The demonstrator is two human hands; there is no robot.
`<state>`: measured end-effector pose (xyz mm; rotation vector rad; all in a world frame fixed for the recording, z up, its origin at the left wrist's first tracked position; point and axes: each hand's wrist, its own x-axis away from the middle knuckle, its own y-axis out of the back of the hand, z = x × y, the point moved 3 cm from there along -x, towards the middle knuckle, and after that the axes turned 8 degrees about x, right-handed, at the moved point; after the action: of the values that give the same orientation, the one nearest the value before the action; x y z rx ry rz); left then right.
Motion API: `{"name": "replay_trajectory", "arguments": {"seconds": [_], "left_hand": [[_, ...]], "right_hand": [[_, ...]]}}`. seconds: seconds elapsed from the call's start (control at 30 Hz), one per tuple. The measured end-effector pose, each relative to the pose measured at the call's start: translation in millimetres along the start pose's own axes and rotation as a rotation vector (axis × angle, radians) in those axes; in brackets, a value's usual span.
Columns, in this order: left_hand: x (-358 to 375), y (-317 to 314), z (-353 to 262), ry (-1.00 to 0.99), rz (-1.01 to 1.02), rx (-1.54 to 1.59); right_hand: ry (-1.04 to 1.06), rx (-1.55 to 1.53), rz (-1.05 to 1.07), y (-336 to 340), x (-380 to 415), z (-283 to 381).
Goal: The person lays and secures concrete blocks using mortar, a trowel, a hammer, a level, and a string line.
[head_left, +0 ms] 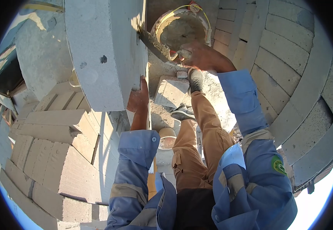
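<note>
My right hand is closed round the handle of a trowel, whose long blade carries some grey mortar and points up and left at the side of a large pale block. Just beyond that hand stands a bucket with a yellow handle, holding grey mortar. My left hand lies against the near right side of the block, with the thumb or a finger stretched up along its face; the other fingers are partly hidden.
Stacked blocks fill the lower left, and more stacked blocks stand at the right. A broken block piece lies on the floor by my shoes. A small round container sits below my left hand.
</note>
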<state>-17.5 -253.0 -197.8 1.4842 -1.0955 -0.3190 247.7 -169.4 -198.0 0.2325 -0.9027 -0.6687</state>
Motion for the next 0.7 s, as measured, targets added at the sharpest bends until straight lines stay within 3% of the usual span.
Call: {"name": "replay_trajectory", "arguments": {"seconds": [0.07, 0.13, 0.2, 0.3, 0.4, 0.43, 0.47, 0.53, 0.7], "left_hand": [[-1, -3, 5, -0.041, -0.022, -0.028], [-2, -8, 11, -0.088, -0.038, -0.057], [-3, -9, 14, -0.220, -0.155, -0.093], [-5, -13, 20, -0.341, -0.239, -0.143], [-6, -15, 25, -0.286, -0.176, -0.147], [-6, -15, 26, -0.286, -0.174, -0.152], [-7, -16, 27, -0.306, -0.187, -0.129], [-7, -15, 24, -0.325, -0.205, -0.110], [-5, -13, 22, -0.330, -0.210, -0.089]], "right_hand": [[-0.062, -0.088, 0.031, -8, 12, 7], [-0.099, -0.033, -0.158, -21, 22, 6], [-0.136, -0.192, -0.104, -35, 31, 0], [-0.306, -0.368, -0.216, -66, 31, -6], [-0.371, -0.565, -0.216, -93, 10, -7], [-0.295, -0.556, -0.343, -128, -12, -25], [-0.296, -0.561, -0.342, -147, -25, -27], [-0.413, -0.453, -0.495, -161, -45, -21], [-0.462, -0.555, -0.437, -170, -75, 0]]}}
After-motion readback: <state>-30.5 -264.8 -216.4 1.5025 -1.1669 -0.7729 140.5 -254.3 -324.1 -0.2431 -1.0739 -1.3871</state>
